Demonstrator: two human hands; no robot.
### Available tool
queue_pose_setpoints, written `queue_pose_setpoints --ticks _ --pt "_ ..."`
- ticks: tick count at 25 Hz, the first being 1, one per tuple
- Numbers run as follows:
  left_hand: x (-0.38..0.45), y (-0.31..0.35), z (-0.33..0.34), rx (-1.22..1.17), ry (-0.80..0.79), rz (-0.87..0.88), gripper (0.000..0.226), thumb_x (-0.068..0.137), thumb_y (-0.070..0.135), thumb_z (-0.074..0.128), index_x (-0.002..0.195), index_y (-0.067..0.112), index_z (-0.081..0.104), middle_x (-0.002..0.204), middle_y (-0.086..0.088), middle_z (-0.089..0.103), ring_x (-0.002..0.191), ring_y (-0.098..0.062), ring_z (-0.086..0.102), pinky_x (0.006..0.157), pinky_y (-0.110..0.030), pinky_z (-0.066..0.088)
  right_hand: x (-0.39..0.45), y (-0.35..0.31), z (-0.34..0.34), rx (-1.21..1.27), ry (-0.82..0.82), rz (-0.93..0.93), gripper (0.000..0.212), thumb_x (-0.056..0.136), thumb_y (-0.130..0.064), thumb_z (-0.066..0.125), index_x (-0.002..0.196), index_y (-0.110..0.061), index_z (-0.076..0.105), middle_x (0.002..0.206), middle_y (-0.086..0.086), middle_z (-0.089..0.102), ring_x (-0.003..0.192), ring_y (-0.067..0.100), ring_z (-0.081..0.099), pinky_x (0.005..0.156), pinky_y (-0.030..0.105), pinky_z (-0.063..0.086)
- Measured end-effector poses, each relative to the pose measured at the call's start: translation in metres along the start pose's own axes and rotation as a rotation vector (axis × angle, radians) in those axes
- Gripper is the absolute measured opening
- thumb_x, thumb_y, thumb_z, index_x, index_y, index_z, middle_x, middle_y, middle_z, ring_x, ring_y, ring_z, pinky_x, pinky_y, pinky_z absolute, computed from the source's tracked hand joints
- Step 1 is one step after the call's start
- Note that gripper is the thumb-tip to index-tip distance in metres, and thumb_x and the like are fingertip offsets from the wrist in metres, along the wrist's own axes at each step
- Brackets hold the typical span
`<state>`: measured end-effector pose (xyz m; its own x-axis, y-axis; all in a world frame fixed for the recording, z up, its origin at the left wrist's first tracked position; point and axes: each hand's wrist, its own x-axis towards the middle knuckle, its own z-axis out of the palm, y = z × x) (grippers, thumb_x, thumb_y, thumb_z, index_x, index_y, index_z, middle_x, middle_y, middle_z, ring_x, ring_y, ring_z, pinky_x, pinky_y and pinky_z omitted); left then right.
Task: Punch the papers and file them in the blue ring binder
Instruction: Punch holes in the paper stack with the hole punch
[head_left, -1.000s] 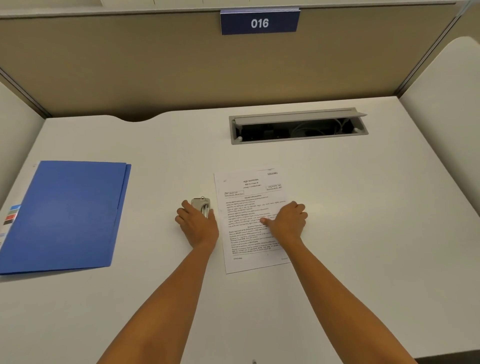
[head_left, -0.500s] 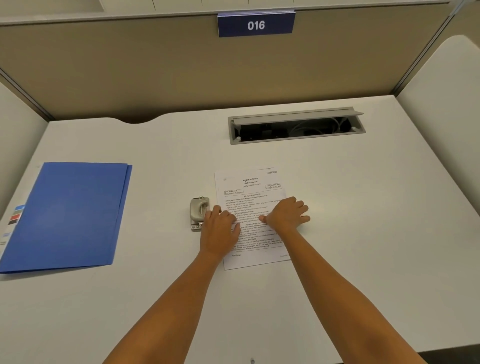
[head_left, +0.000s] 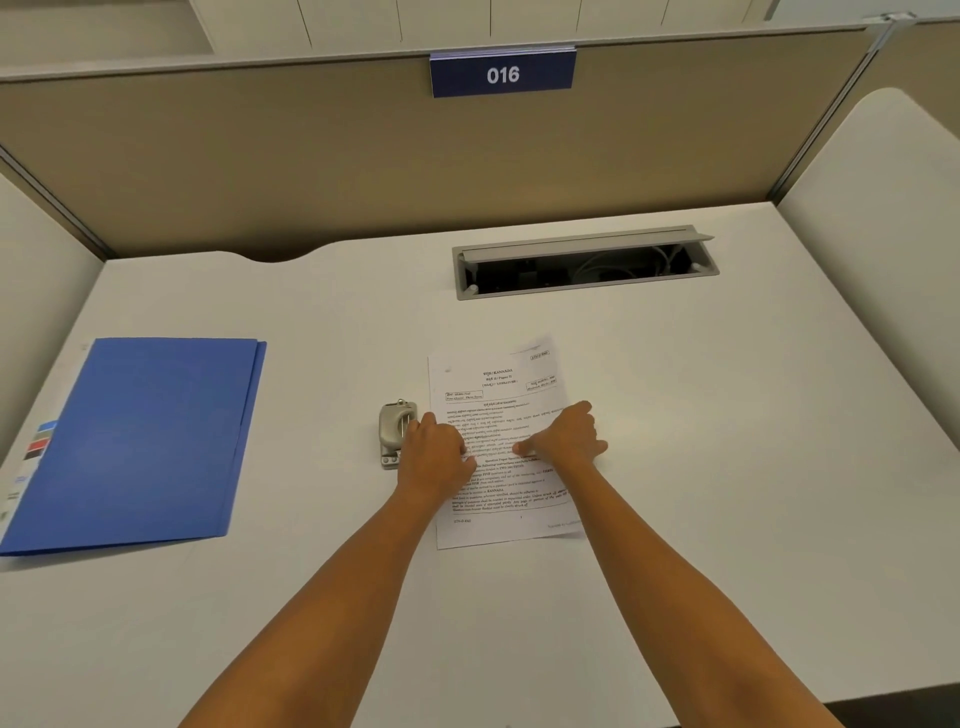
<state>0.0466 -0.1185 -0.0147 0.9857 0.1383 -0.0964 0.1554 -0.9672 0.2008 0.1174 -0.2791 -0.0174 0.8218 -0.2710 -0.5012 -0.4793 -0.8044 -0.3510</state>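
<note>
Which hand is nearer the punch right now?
The left hand, at the papers' left edge beside the metal punch; the right hand rests further right on the papers.

Bare counter (head_left: 727, 415) lies wide to my right and near the front edge. The punch (head_left: 395, 431) sits just beside the papers (head_left: 493, 384), against my left grip (head_left: 434, 457). The blue binder (head_left: 140, 447) blocks the far left. The open cable tray (head_left: 584, 262) cuts the back; the partition (head_left: 363, 166) walls it.
</note>
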Motion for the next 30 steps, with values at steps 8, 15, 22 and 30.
queue_pose_setpoints --ticks 8,15,22,30 --pt "-0.003 0.002 0.000 0.023 -0.106 0.013 0.032 0.083 0.041 0.061 0.096 0.017 0.077 0.093 -0.001 0.069 0.102 -0.019 0.050 0.098 -0.034 0.036 0.012 0.020 -0.017 0.617 -0.247 -0.132 0.038 0.072 -0.022 0.079 0.107 -0.012 0.068 0.105 0.009 0.073 0.083 0.026 0.072 0.079 0.042 0.060" --pt "0.006 0.008 -0.024 -0.817 0.097 -0.416 0.082 0.065 0.058 0.079 0.122 0.017 0.037 0.108 0.001 0.057 0.099 -0.019 0.059 0.078 -0.033 0.057 -0.002 0.019 -0.064 0.640 -0.377 -0.504 0.036 0.083 -0.011 0.067 0.119 -0.016 0.063 0.113 0.004 0.071 0.095 0.025 0.070 0.086 0.046 0.057" --pt "0.022 0.007 -0.063 -1.605 -0.249 -0.278 0.052 0.074 0.031 0.080 0.123 0.018 0.064 0.116 -0.010 0.071 0.103 -0.030 0.069 0.090 -0.052 0.054 -0.016 0.019 -0.100 0.892 -0.361 -0.629 0.033 0.086 -0.006 0.066 0.118 -0.010 0.063 0.110 0.010 0.071 0.095 0.030 0.070 0.079 0.043 0.059" --pt "0.030 0.026 -0.086 -1.438 -0.069 -0.054 0.036 0.072 0.019 0.083 0.105 0.028 0.071 0.107 -0.003 0.073 0.100 -0.031 0.066 0.085 -0.043 0.057 -0.028 0.007 -0.104 1.041 -0.124 -0.731 0.028 0.078 -0.007 0.076 0.099 -0.025 0.070 0.098 -0.001 0.074 0.087 0.022 0.071 0.068 0.032 0.060"
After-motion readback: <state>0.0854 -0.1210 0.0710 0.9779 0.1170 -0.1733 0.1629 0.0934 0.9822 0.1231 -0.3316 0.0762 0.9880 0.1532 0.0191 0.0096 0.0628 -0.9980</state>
